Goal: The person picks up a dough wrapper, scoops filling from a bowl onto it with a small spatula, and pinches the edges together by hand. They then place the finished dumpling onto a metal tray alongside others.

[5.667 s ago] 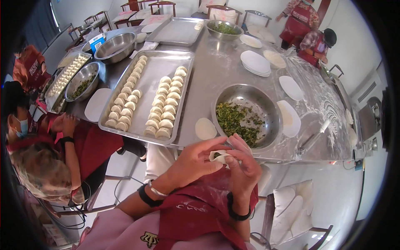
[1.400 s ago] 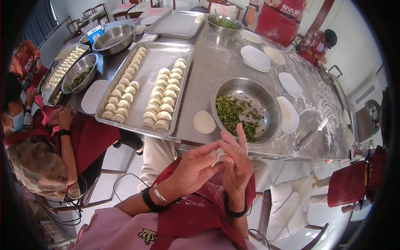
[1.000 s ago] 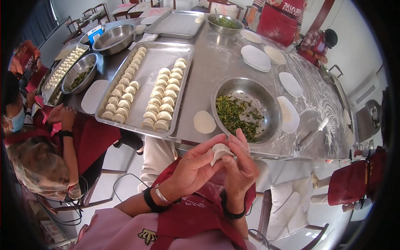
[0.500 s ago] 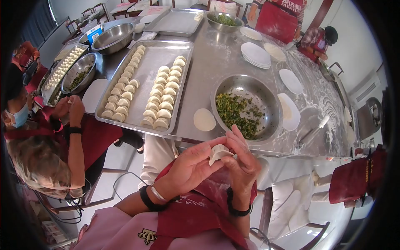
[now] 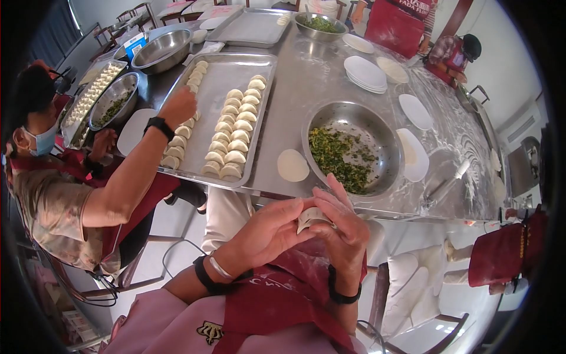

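Observation:
A folded white dumpling (image 5: 311, 218) is pinched between my left hand (image 5: 272, 229) and my right hand (image 5: 345, 225), held just below the steel table's (image 5: 306, 76) near edge, above my red apron. Straight ahead on the table stands a steel bowl (image 5: 377, 133) with chopped green filling (image 5: 336, 153). A round dough wrapper (image 5: 292, 165) lies left of the bowl. Further left, a steel tray (image 5: 221, 76) carries two rows of finished dumplings (image 5: 234, 128).
A seated person on the left reaches a hand (image 5: 177, 106) over the tray's left row. More bowls (image 5: 162, 50), trays and stacked white plates (image 5: 364, 74) cover the far table. Flour dusts the right side, near a rolling pin (image 5: 448, 180). People in red aprons stand at the back.
My hands have kept pinching the dumpling in the same spot, turning it slightly. The seated person's arm has come up from the lap and stretched out over the tray's left row.

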The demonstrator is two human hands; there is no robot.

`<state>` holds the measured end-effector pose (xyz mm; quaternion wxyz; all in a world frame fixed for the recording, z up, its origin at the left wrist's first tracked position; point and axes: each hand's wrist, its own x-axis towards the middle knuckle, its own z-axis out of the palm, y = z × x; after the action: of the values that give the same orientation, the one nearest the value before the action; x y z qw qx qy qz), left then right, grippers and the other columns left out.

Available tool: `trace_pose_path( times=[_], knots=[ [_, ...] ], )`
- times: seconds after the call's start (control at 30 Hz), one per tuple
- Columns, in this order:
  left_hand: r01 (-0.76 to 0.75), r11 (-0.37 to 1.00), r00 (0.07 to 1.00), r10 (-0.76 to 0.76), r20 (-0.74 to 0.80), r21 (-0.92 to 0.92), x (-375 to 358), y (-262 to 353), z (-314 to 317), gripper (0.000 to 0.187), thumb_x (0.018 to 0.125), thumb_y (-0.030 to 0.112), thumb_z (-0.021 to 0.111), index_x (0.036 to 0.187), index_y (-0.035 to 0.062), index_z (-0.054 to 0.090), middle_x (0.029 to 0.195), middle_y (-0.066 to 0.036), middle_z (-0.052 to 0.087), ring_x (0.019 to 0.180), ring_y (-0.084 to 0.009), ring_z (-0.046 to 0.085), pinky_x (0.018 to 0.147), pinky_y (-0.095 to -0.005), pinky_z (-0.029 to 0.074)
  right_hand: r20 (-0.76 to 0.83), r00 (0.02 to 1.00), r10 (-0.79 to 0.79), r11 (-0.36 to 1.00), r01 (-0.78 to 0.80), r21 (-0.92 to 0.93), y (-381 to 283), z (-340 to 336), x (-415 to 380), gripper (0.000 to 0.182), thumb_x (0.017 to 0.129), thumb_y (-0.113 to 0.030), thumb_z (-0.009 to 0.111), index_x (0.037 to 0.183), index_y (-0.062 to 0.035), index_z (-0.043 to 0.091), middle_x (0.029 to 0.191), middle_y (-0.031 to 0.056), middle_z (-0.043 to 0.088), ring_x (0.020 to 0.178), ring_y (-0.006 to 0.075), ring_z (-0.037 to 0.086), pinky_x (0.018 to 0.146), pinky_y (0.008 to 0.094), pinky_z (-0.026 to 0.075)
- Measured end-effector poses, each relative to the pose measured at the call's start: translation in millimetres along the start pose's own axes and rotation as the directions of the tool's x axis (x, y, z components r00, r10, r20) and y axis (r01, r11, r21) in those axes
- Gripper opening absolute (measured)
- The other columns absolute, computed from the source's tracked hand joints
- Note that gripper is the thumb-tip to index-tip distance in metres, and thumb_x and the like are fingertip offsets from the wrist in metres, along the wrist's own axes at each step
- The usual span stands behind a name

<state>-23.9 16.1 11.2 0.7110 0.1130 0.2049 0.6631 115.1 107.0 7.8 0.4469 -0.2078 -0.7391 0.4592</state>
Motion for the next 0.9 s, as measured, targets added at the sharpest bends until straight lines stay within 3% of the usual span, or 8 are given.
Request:
trace_pose_path(
  times=[0.1, 0.2, 0.3, 0.4, 0.5, 0.6, 0.7, 0.9],
  knots=[
    [0.008, 0.999, 0.999, -0.010, 0.043, 0.053, 2, -2, -8, 0.037, 0.107, 0.024, 0.042, 0.131, -0.0032, 0.050, 0.131, -0.010, 0.055, 0.120, -0.0169, 0.054, 0.106, -0.0395, 0.045, 0.103, 0.995, 0.011, 0.998, -0.004, -0.059, -2, -5, -1, 0.027, 0.073, -0.005, 0.079, 0.099, -0.0046, 0.075, 0.104, 0.0124, 0.074, 0.124, 0.0354, 0.058, 0.108, 0.0521, 0.040],
    [-0.008, 0.990, 0.998, -0.002, 0.066, 0.143, 2, -5, -7, 0.042, 0.107, 0.028, 0.041, 0.135, -0.0029, 0.046, 0.144, -0.013, 0.045, 0.131, -0.0224, 0.048, 0.109, -0.0442, 0.042, 0.082, 0.991, -0.105, 0.993, 0.109, -0.037, 13, -6, -4, 0.026, 0.072, -0.004, 0.079, 0.098, -0.0035, 0.075, 0.104, 0.0129, 0.074, 0.122, 0.0353, 0.060, 0.107, 0.0504, 0.042],
    [-0.140, 0.974, 0.990, 0.134, 0.044, 0.176, 0, -11, 4, 0.044, 0.107, 0.029, 0.042, 0.136, -0.0033, 0.045, 0.145, -0.013, 0.044, 0.129, -0.0221, 0.050, 0.108, -0.0453, 0.043, -0.122, 0.988, -0.097, 0.994, 0.103, 0.040, 10, 2, -5, 0.022, 0.073, -0.004, 0.079, 0.094, -0.0026, 0.075, 0.103, 0.0130, 0.074, 0.120, 0.0350, 0.062, 0.108, 0.0506, 0.041],
    [-0.192, 0.940, 0.981, 0.186, 0.049, 0.280, -3, -17, 4, 0.048, 0.106, 0.029, 0.045, 0.141, -0.0039, 0.042, 0.147, -0.013, 0.043, 0.129, -0.0223, 0.051, 0.107, -0.0467, 0.043, -0.155, 0.987, -0.032, 0.999, 0.032, -0.005, 3, 4, -5, 0.018, 0.073, -0.004, 0.079, 0.090, -0.0021, 0.075, 0.102, 0.0130, 0.075, 0.118, 0.0347, 0.063, 0.108, 0.0527, 0.040],
    [-0.167, 0.922, 0.985, 0.168, 0.026, 0.351, -6, -17, 0, 0.048, 0.104, 0.020, 0.049, 0.146, -0.0031, 0.039, 0.145, -0.012, 0.045, 0.128, -0.0194, 0.051, 0.107, -0.0402, 0.043, -0.166, 0.986, -0.030, 0.999, 0.032, 0.008, 1, 6, -5, 0.017, 0.072, -0.004, 0.079, 0.089, -0.0016, 0.074, 0.099, 0.0125, 0.075, 0.115, 0.0345, 0.064, 0.108, 0.0534, 0.041],
    [-0.164, 0.802, 0.986, 0.154, 0.067, 0.574, -5, -15, -1, 0.052, 0.103, 0.010, 0.050, 0.150, -0.0034, 0.033, 0.118, -0.003, 0.057, 0.107, -0.0068, 0.055, 0.094, -0.0245, 0.047, -0.147, 0.986, -0.083, 0.996, 0.079, -0.033, 4, 4, -6, 0.017, 0.073, -0.005, 0.079, 0.088, -0.0014, 0.073, 0.096, 0.0125, 0.074, 0.112, 0.0343, 0.066, 0.107, 0.0528, 0.041],
    [-0.222, 0.781, 0.974, 0.208, 0.093, 0.584, -3, -20, 1, 0.054, 0.099, 0.002, 0.051, 0.150, -0.0025, 0.033, 0.115, -0.003, 0.059, 0.105, -0.0063, 0.055, 0.089, -0.0217, 0.047, -0.142, 0.984, -0.111, 0.993, 0.103, -0.061, 4, 4, -7, 0.017, 0.074, -0.006, 0.078, 0.089, -0.0014, 0.073, 0.094, 0.0125, 0.074, 0.109, 0.0343, 0.067, 0.107, 0.0521, 0.042],
    [-0.131, 0.705, 0.984, 0.176, 0.007, 0.697, -7, -4, 6, 0.050, 0.099, 0.002, 0.050, 0.147, -0.0046, 0.038, 0.112, -0.004, 0.061, 0.096, -0.0057, 0.057, 0.084, -0.0221, 0.049, -0.104, 0.990, -0.099, 0.985, 0.083, -0.150, -1, 5, -2, 0.015, 0.074, -0.004, 0.076, 0.089, -0.0007, 0.072, 0.094, 0.0120, 0.074, 0.109, 0.0352, 0.067, 0.107, 0.0528, 0.042]
  ],
)
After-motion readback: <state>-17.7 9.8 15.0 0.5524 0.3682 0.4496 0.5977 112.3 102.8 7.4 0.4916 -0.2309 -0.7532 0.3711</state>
